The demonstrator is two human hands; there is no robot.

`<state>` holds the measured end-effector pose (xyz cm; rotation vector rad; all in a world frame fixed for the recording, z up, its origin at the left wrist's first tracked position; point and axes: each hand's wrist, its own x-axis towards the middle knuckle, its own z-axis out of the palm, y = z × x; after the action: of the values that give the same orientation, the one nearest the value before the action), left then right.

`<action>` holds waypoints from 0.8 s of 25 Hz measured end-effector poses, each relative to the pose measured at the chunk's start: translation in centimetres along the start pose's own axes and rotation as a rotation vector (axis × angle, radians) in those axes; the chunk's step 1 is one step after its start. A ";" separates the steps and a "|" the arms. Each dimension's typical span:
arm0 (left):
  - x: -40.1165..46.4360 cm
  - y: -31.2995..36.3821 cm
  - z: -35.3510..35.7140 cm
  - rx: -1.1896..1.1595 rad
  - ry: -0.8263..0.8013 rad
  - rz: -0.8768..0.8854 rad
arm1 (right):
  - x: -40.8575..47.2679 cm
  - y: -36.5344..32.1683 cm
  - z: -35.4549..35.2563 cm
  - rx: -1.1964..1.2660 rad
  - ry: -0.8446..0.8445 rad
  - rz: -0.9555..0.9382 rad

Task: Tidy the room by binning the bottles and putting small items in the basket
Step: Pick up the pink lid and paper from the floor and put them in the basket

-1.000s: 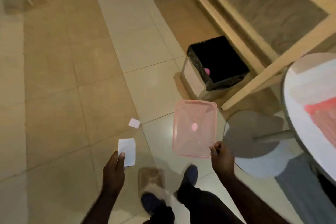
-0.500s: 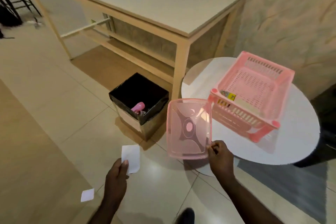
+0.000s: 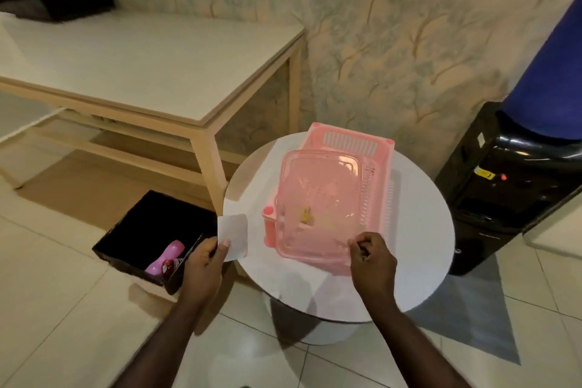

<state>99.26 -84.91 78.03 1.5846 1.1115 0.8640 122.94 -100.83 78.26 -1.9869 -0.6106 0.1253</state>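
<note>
A pink slatted basket (image 3: 376, 148) stands on the round white table (image 3: 419, 249). My right hand (image 3: 371, 257) pinches the near edge of a translucent pink lid (image 3: 318, 201), which hovers flat over the basket's front half. My left hand (image 3: 204, 261) holds a small white card (image 3: 234, 230) at the table's left edge. On the floor to the left sits the black bin (image 3: 148, 227) with a pink bottle (image 3: 165, 257) lying inside it.
A long pale wooden table (image 3: 141, 72) stands behind the bin, its leg close to the round table. A black water dispenser (image 3: 504, 186) with a blue bottle on top (image 3: 551, 72) is at the right. Patterned wall behind; tiled floor below.
The view swung up from the floor to the round table. Both hands moved forward: the pink lid now hangs over the basket, and the white card has reached the table's left edge.
</note>
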 end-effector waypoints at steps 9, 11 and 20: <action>12.1 1.6 5.8 -0.030 -0.186 0.003 | 15.8 1.6 -1.7 -0.240 0.103 -0.024; 14.5 1.6 6.3 -0.043 -0.211 -0.024 | 19.5 1.5 -1.1 -0.331 0.047 -0.007; 23.6 0.0 7.5 -0.060 -0.318 -0.085 | 30.7 2.5 2.8 -0.814 -0.238 -0.088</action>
<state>113.85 -64.98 76.40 1.5486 0.9095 0.5597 149.49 -85.09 80.04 -2.7438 -1.0127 0.0611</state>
